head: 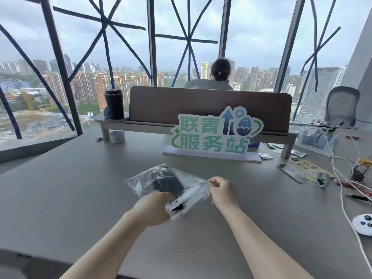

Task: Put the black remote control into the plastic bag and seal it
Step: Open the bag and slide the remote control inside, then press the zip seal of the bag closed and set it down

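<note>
The black remote control (168, 185) lay inside the plastic bag (141, 179), a dark, blocky, matte shape seen through the film, its long side running from the far left toward the near right. Its near end showed at the bag's open edge, just beside the left hand (155, 208), and whether that end was fully inside the bag could not be told. The bag was clear, thin and crinkled, with pale glints along its folds, and it rested on the grey table (60, 198), whose top was smooth and dull. The left hand was closed around the near end of the bag, and the remote's tip sat within that grasp. The right hand (222, 190) was curled into a loose fist with thumb and fingers pinched tight on the bag's right edge, pulling the film into stretched wrinkles. Both forearms were bare. Farther back stood a flat cut-out sign (213, 133) with green characters on a white base. Behind it stood a brown padded divider (201, 105) with rounded corners, and a black cylindrical cup (114, 104) stood on a low shelf. A roll of tape (117, 136) sat beneath that shelf. At the right edge lay a white rounded controller (363, 224) with dark buttons, near loose white cables (342, 190).
</note>
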`<state>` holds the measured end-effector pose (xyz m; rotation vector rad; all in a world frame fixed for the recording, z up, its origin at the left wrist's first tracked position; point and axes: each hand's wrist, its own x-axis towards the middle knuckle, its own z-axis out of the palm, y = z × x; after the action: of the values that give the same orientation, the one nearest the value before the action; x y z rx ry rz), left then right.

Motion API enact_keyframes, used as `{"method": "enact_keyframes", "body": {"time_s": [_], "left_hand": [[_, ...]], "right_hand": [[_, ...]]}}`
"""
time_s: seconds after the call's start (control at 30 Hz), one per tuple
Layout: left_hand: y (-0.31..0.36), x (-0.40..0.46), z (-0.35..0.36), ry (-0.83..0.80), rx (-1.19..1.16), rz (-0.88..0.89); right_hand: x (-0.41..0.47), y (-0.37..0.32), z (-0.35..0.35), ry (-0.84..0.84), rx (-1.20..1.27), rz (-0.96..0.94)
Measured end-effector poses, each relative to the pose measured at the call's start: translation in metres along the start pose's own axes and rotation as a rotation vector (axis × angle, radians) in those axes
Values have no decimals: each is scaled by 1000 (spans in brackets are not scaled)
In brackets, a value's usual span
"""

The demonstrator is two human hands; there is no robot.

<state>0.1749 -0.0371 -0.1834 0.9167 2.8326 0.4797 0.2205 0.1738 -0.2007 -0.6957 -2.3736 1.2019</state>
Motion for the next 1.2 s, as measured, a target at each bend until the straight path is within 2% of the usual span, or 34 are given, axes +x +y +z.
{"method": "enact_keyframes", "body": {"time_s": [0.07, 0.17, 0.23, 0.33, 0.47, 0.6, 0.7, 0.8, 0.87, 0.93, 1.07, 1.13, 1.2], "left_hand": [[2, 1, -6, 88, -86, -56], [14, 10, -37, 440, -372, -76], [26, 15, -74, 628, -566, -59], [46, 22, -128, 764, -790, -28], [65, 26, -156, 711, -877, 8], [67, 24, -141, 505, -978, 55], [65, 23, -121, 387, -899, 159], [63, 22, -108, 496, -725, 153], [60, 20, -106, 545, -752, 110], [61, 20, -106, 525, -823, 99], [78, 16, -106, 467, -916, 134], [90, 16, -104, 481, -891, 170], [103, 16, -104, 507, -873, 213]], "right_hand": [[-1, -14, -12, -14, 264, 125], [1, -42, -40, 50, 576, 205], [0, -66, -63, 93, 672, 142], [-6, -104, -98, 161, 707, -28], [-8, -126, -140, 136, 543, -117], [-15, -123, -171, 83, 65, -120], [-26, -121, -182, 97, -102, -149], [-34, -126, -190, 59, -156, -93], [-38, -131, -195, 57, -173, -80], [-41, -134, -200, 90, -210, -90], [-41, -126, -205, 261, -538, -212], [-44, -127, -198, 208, -569, -320], [-47, -132, -184, 58, -557, -468]]}}
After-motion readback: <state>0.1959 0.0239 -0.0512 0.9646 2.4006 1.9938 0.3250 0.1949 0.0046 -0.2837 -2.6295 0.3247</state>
